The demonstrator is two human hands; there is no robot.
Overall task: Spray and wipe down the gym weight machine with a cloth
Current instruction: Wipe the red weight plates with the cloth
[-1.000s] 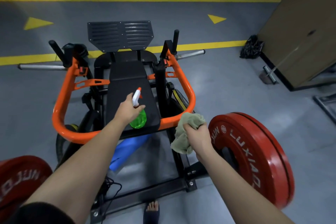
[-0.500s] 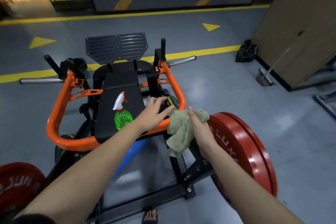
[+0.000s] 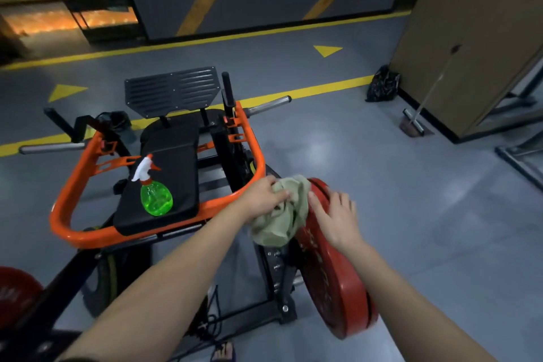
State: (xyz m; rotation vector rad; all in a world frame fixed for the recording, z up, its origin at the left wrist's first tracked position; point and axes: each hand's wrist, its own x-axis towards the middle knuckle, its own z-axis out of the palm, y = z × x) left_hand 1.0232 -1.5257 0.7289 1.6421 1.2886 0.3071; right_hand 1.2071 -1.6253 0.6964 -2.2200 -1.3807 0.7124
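The weight machine has an orange tube frame [image 3: 73, 232], a black pad [image 3: 167, 182] and a slatted footplate [image 3: 173, 91]. A green spray bottle [image 3: 155, 195] with a white and orange trigger stands alone on the pad. A crumpled green cloth [image 3: 282, 214] lies over the top of the red weight plate [image 3: 332, 273] on the machine's right side. My left hand [image 3: 261, 197] grips the cloth's upper left part. My right hand [image 3: 338, 217] rests with fingers spread on the plate's rim, touching the cloth's right edge.
A second red plate [image 3: 17, 294] shows at the lower left. Chrome loading bars [image 3: 53, 147] stick out on both sides. A black bag [image 3: 382, 84] and a squeegee [image 3: 412, 123] sit by a brown panel at the right. My sandalled foot [image 3: 224, 351] stands below.
My left hand set the spray bottle on the pad, let go and moved right onto the cloth. My right hand released the cloth and now lies flat on the red plate.
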